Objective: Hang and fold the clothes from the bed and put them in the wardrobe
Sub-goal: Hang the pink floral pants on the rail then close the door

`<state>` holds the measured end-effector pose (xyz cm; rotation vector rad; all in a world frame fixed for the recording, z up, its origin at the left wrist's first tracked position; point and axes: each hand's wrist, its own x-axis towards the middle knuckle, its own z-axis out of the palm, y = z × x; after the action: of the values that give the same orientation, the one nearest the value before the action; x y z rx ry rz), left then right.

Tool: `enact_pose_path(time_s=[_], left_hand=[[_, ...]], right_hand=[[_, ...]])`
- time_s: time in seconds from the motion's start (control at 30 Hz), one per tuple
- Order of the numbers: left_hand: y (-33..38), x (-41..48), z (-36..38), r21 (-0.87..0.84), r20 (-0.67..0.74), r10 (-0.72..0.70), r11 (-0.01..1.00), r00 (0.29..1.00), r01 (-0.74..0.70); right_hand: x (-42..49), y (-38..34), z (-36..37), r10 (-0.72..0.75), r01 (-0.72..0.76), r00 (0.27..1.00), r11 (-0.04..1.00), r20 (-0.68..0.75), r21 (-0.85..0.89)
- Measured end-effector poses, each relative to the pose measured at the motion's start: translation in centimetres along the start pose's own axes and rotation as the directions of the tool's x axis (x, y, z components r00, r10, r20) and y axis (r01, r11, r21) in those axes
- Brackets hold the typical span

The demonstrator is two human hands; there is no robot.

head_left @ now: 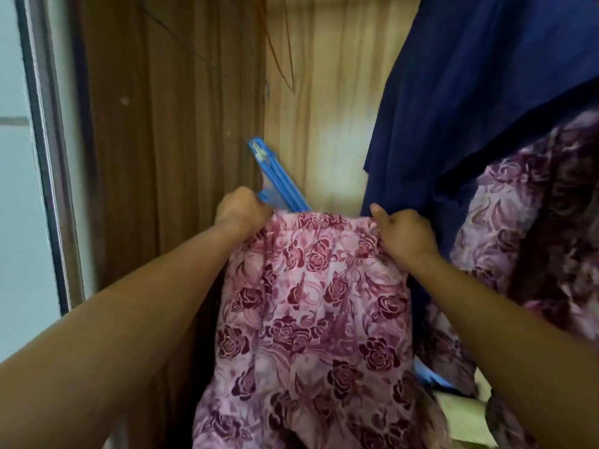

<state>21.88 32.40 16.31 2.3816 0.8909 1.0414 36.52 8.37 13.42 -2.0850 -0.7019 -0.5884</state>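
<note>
A view from the person's head, looking forward and down into an open wooden wardrobe [324, 108], with both bare forearms reaching in from the lower corners. Between the two hands hangs a pink floral garment [311, 312], pale pink printed with dark maroon roses, its top edge stretched level and the rest falling straight down out of the bottom of the view. The left hand [241, 209] has its fingers curled tightly round the garment's upper left corner, knuckles facing the camera. Just beside that hand a blue hanger [278, 179] of plastic slants up and to the left out of the fabric, its lower end hidden behind the garment's top edge; whether the hand also touches the hanger cannot be told. The right hand [405, 234] pinches the upper right corner, the fingers bunched into the cloth and the thumb sticking upward. Behind the hands is the wardrobe's light-grained back panel, and to the left its darker brown side wall [162, 124]. On the right a navy garment [470, 92] hangs down from above, touching the right hand, and beside it hangs a second floral garment [534, 222] in duller purple tones. A small blue piece [431, 377] shows low down between the two floral garments; what it is cannot be told. At the far left stands a grey door frame [42, 157] against a pale wall.
</note>
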Motion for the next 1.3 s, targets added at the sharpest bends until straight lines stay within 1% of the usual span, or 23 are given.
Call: enact_pose_path(time_s=[0.07,0.13,0.17,0.23,0.3,0.33,0.37,0.4,0.43,0.5,0.57,0.63,0.67,0.73,0.8,0.83,0.9,0.97,1.0,1.07,1.13,1.2,1.3], left_hand=[[-1.9,-1.8,2.2,0.051,0.105,-0.034,0.998,0.994,0.029],[-3.9,-4.0,4.5,0.128,0.241,-0.029,0.992,0.970,-0.002],[-4.9,-5.1,5.7,0.159,0.304,-0.019,0.987,0.952,-0.031],[-7.0,-7.0,8.0,0.143,0.400,-0.003,0.988,0.917,-0.059],[-8.8,-8.6,10.2,0.110,0.488,-0.043,0.994,0.872,-0.013],[-9.5,-9.2,11.2,0.111,0.543,-0.085,0.993,0.836,0.029],[-10.0,-9.7,12.2,0.121,0.587,-0.114,0.991,0.802,0.053],[-10.5,-10.0,12.9,0.131,0.608,-0.126,0.990,0.784,0.057],[-11.0,-10.2,13.7,0.127,0.606,-0.120,0.990,0.786,0.054],[-12.0,-10.3,14.9,0.058,0.557,-0.054,0.998,0.829,0.026],[-13.1,-10.6,16.0,-0.057,0.501,0.037,0.998,0.864,-0.010],[-13.9,-10.9,16.7,-0.162,0.499,0.083,0.987,0.862,-0.001],[-14.1,-11.0,16.8,-0.179,0.504,0.096,0.984,0.858,-0.005],[-14.0,-11.1,16.5,-0.109,0.507,0.093,0.993,0.857,-0.044],[-13.3,-10.9,15.5,0.021,0.520,0.064,0.996,0.851,-0.087],[-12.8,-10.6,14.7,0.092,0.518,0.040,0.990,0.854,-0.102],[-11.1,-9.5,12.8,0.162,0.479,0.047,0.977,0.876,-0.141],[-9.3,-8.0,10.5,0.181,0.470,0.108,0.960,0.876,-0.216],[-8.3,-7.2,9.2,0.163,0.476,0.130,0.959,0.870,-0.233],[-6.3,-5.8,6.4,0.100,0.480,0.120,0.977,0.869,-0.191],[-3.9,-4.2,3.0,0.088,0.441,0.123,0.980,0.889,-0.179],[-1.3,-2.8,-0.3,0.093,0.381,0.154,0.975,0.912,-0.204],[3.1,-1.8,-5.6,0.183,0.295,0.216,0.943,0.931,-0.276]], right_hand=[[-1.6,2.0,2.0,0.029,-0.021,0.995,0.997,0.100,-0.076],[-3.5,4.1,4.0,0.087,-0.064,0.969,0.993,0.233,-0.102],[-4.5,5.1,5.1,0.097,-0.068,0.944,0.992,0.316,-0.103],[-6.5,7.0,7.2,0.067,-0.012,0.873,0.993,0.484,-0.114],[-8.3,8.1,8.8,0.054,0.063,0.771,0.985,0.634,-0.160],[-9.1,8.5,9.4,0.074,0.068,0.708,0.983,0.702,-0.172],[-9.6,8.8,10.1,0.102,0.060,0.654,0.981,0.749,-0.186],[-10.0,8.9,10.8,0.125,0.059,0.623,0.977,0.772,-0.206],[-10.1,8.9,11.5,0.135,0.063,0.619,0.974,0.774,-0.220],[-10.3,8.8,12.9,0.133,0.032,0.646,0.979,0.751,-0.202],[-10.4,8.9,13.8,0.143,-0.021,0.642,0.985,0.753,-0.169],[-10.6,9.1,14.0,0.123,-0.054,0.613,0.992,0.781,-0.113],[-10.7,9.2,13.8,0.099,-0.064,0.608,0.995,0.787,-0.075],[-10.6,9.0,13.2,0.084,-0.068,0.611,0.996,0.787,-0.053],[-10.1,8.2,12.3,0.084,-0.007,0.615,0.995,0.784,-0.101],[-9.8,7.6,11.7,0.080,0.019,0.629,0.993,0.773,-0.118],[-8.4,5.9,10.2,0.062,0.020,0.673,0.995,0.737,-0.101],[-6.6,3.5,8.6,0.047,-0.007,0.703,0.998,0.710,-0.059],[-5.6,2.3,7.8,0.030,-0.010,0.721,0.999,0.693,-0.033],[-3.5,-0.3,6.0,-0.015,0.006,0.757,1.000,0.653,0.017],[-1.2,-2.7,3.7,-0.059,0.026,0.796,0.998,0.603,0.064],[0.9,-4.8,1.2,-0.106,0.078,0.831,0.994,0.545,0.076],[3.5,-7.7,-2.7,-0.179,0.163,0.863,0.984,0.473,0.074]])
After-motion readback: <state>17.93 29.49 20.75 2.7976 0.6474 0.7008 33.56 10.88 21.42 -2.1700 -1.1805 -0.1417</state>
